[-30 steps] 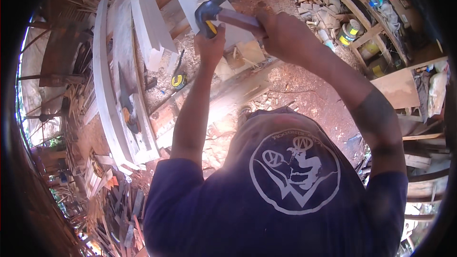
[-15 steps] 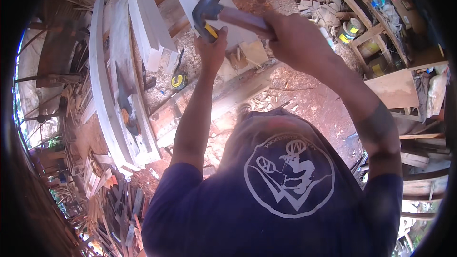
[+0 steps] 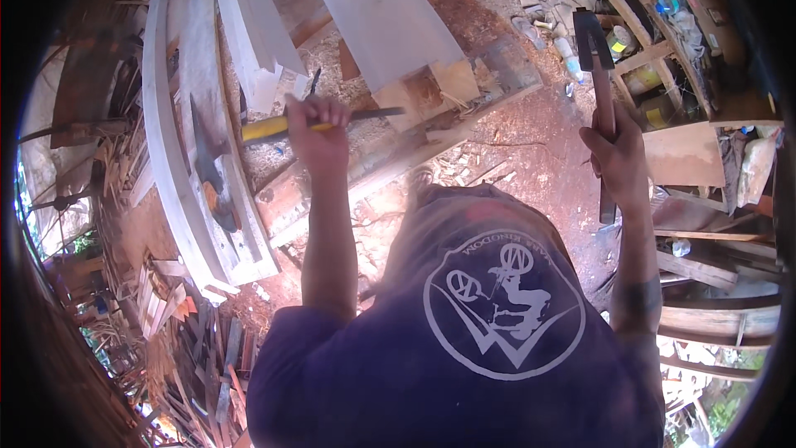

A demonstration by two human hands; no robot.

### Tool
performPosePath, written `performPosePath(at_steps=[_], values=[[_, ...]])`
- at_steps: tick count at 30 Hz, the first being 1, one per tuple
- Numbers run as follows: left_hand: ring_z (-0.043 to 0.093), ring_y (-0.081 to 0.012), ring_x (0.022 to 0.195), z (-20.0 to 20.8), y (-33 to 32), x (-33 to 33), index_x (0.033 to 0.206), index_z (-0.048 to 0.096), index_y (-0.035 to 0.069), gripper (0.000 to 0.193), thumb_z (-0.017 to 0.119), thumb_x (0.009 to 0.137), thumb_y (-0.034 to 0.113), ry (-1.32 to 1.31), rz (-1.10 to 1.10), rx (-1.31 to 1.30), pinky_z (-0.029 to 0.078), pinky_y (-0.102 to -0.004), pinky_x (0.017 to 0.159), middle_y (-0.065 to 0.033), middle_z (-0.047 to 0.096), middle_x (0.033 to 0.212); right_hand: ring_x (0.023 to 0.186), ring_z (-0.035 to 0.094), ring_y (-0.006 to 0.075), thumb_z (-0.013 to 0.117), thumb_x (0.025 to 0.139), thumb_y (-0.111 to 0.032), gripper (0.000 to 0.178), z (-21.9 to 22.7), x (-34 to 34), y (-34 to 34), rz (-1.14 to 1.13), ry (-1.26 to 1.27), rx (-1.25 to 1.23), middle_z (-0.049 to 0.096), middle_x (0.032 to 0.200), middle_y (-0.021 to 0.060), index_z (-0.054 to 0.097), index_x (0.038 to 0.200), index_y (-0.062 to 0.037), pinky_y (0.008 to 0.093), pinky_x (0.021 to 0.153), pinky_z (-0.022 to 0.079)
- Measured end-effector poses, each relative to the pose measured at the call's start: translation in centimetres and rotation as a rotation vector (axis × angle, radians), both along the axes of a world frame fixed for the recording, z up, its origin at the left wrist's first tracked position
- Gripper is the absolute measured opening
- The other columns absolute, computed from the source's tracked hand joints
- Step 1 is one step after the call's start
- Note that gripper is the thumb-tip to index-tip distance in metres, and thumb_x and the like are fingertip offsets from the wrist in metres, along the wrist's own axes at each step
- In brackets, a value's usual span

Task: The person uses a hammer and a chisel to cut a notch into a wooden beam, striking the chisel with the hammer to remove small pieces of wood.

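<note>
My left hand (image 3: 322, 137) is wrapped round a chisel with a yellow and black handle (image 3: 267, 127); its dark blade points right, over the wooden pieces. Well to the right, my right hand (image 3: 618, 153) grips a claw hammer (image 3: 606, 104) by its brownish handle, the dark head pointing away from me. Beyond my left hand lies a wide pale board (image 3: 377, 17). A saw (image 3: 217, 187) with an orange-brown handle rests on a long wooden piece to the left.
Curved pale planks (image 3: 170, 141) run along the left. A thick timber (image 3: 390, 168) crosses in front of me, over ground strewn with shavings. Wood scraps (image 3: 551, 0) and a wooden rack (image 3: 663, 54) holding cans and bottles stand at the far right. Stacked sticks (image 3: 203, 365) lie lower left.
My right hand has carried the hammer from above my left hand far to the right. My left hand has moved left and nearer, and the chisel now lies crosswise. The tape measure is no longer visible.
</note>
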State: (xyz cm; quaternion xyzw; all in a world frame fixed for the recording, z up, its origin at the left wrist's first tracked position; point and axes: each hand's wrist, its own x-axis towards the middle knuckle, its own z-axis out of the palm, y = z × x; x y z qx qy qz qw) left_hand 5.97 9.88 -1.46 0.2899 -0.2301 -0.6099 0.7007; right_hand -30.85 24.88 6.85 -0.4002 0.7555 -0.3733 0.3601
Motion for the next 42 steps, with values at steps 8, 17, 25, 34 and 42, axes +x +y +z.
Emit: performPosePath(at_steps=[8, 17, 25, 34, 42], values=[[0.044, -0.0102, 0.05, -0.2, -5.3, -8.5, 0.073, 0.043, 0.009, 0.034, 0.067, 0.097, 0.013, -0.538, -0.207, -0.165, 0.036, -0.027, 0.047, -0.001, 0.047, 0.06, 0.057, 0.056, 0.0289, 0.069, 0.084, -0.016, 0.023, 1.8, 3.3, -3.0, 0.185, 0.309, -0.098, 0.056, 0.067, 0.0178, 0.055, 0.089, 0.0025, 0.0425, 0.058, 0.044], [0.056, -0.0118, 0.052, -1.4, -6.9, -11.3, 0.067, 0.059, 0.001, 0.034, 0.072, 0.091, 0.021, -1.097, -0.066, -0.242, 0.044, -0.0328, 0.052, -0.0019, 0.06, 0.059, 0.064, 0.063, 0.0406, 0.068, 0.085, -0.013, 0.02, 10.5, 4.2, -8.3, 0.323, 0.844, -0.751, 0.061, 0.071, 0.0221, 0.059, 0.098, -0.0005, 0.0471, 0.062, 0.047], [0.056, -0.0104, 0.052, -1.3, -7.4, -10.7, 0.07, 0.057, 0.003, 0.031, 0.073, 0.091, 0.019, -0.976, -0.027, -0.259, 0.043, -0.0285, 0.049, -0.0025, 0.059, 0.06, 0.065, 0.062, 0.036, 0.061, 0.083, -0.01, 0.015, 13.3, 7.3, -10.1, 0.284, 0.619, -0.487, 0.059, 0.07, 0.0217, 0.059, 0.089, 0.0029, 0.0446, 0.061, 0.046], [0.052, -0.009, 0.045, -2.2, -7.1, -10.6, 0.071, 0.053, 0.006, 0.03, 0.072, 0.092, 0.015, -0.893, -0.029, -0.236, 0.04, -0.0256, 0.042, -0.0015, 0.055, 0.058, 0.074, 0.067, 0.0419, 0.063, 0.084, -0.009, 0.018, 8.3, 4.6, -11.5, 0.43, 0.732, -0.501, 0.064, 0.077, 0.0243, 0.061, 0.1, -0.0006, 0.0504, 0.066, 0.05], [0.052, -0.0084, 0.046, -2.7, -7.7, -11.2, 0.07, 0.054, 0.006, 0.029, 0.071, 0.092, 0.015, -1.022, -0.014, -0.255, 0.039, -0.0257, 0.043, -0.0002, 0.056, 0.058, 0.085, 0.072, 0.0366, 0.062, 0.084, -0.01, 0.028, 8.8, 7.0, -10.0, 0.354, 0.734, -0.514, 0.07, 0.087, 0.0211, 0.064, 0.111, -0.0016, 0.0467, 0.079, 0.059]])
